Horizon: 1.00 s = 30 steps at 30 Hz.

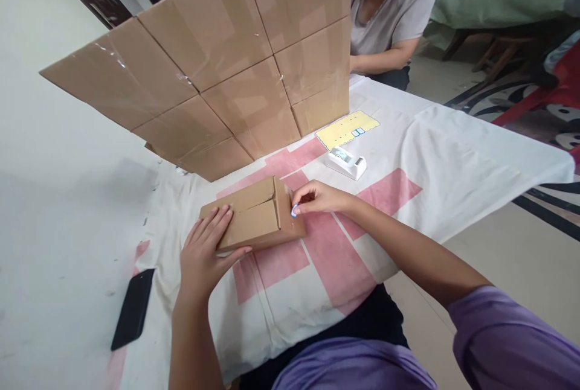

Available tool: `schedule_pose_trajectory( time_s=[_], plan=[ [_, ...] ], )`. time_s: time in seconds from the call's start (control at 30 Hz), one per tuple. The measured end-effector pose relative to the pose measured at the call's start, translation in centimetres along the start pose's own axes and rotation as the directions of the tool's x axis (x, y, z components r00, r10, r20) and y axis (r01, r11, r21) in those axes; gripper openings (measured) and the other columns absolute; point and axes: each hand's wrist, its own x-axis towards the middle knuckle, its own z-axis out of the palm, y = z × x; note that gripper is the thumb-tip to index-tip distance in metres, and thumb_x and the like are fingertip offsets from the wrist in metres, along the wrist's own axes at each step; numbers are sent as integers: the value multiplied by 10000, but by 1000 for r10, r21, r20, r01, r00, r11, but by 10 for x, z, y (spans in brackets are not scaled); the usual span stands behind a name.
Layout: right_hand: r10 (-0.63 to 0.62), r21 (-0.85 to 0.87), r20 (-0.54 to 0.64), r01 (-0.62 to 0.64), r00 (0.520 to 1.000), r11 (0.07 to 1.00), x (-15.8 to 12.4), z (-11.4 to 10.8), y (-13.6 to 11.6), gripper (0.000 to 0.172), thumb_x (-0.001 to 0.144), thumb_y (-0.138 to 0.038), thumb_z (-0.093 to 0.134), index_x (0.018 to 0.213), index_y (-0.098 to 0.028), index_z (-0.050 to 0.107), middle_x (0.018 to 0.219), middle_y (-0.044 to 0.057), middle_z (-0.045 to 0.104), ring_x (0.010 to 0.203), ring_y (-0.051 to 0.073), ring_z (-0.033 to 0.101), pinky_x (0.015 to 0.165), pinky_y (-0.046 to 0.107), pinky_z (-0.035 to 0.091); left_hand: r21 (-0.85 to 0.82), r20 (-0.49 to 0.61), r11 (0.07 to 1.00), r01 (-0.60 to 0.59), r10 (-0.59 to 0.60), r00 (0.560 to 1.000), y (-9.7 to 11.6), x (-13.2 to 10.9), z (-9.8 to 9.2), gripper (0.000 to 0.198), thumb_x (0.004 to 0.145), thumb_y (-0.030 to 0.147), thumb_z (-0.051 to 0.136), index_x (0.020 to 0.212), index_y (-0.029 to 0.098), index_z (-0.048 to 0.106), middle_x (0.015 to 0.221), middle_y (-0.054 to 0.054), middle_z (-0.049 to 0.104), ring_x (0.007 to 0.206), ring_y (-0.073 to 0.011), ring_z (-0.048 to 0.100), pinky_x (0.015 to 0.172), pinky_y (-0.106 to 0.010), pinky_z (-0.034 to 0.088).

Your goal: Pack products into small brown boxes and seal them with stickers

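Note:
A small flat cardboard box (256,216) lies on the white and pink cloth (421,148) in front of me. My left hand (206,251) rests on the box's near left end, fingers spread flat over it and thumb along its front edge. My right hand (317,198) is at the box's right end, its fingers pinched on a small blue and white sticker (294,210) that touches the cardboard.
A wall of stacked cardboard boxes (235,70) stands behind. A white tape dispenser (347,162) and a yellow sticker sheet (347,128) lie to the right. A black phone (133,307) lies at the near left. Another person (385,22) sits across.

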Motion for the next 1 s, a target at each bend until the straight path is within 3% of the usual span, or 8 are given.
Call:
schedule_pose_trajectory(
  time_s=[0.5,0.67,0.77,0.87,1.0],
  plan=[
    [-12,-49,20,13,1000,999,0,-1,2,251,813,-389,790,825,-150,715,792,6,656,732,130,573,691,273,423,36,-1,999,-31,31,1000,2,2,1,840,826,587,719,1546,328,371,1492,-89,564,1378,-331,528,1129,-511,414],
    [-67,-191,-30,60,997,980,0,-2,0,240,800,-354,796,794,-153,665,871,3,556,732,114,491,672,265,383,54,-9,998,-28,29,1000,3,1,3,838,825,580,726,1543,324,379,1488,-80,569,1380,-323,527,1140,-501,403],
    [-50,-271,-147,8,988,963,-2,-1,-2,431,688,-349,885,979,-173,621,1010,10,529,745,107,453,670,252,398,62,-7,997,-40,40,999,4,1,3,827,821,562,740,1535,325,394,1484,-70,574,1382,-317,526,1146,-489,395],
    [10,-249,-133,-43,991,968,-2,-1,-1,668,717,-364,868,1281,-214,541,1121,23,558,738,105,470,652,246,404,69,-11,996,-50,51,999,3,1,2,815,824,558,738,1528,320,405,1476,-72,581,1377,-319,530,1142,-487,395],
    [-1,-259,-85,-21,996,966,-1,-3,5,551,818,-399,787,1298,-207,596,904,-20,574,682,103,440,626,241,364,56,3,996,-70,70,998,1,1,1,799,831,565,726,1522,317,411,1466,-75,590,1371,-317,537,1145,-488,392]
  ],
)
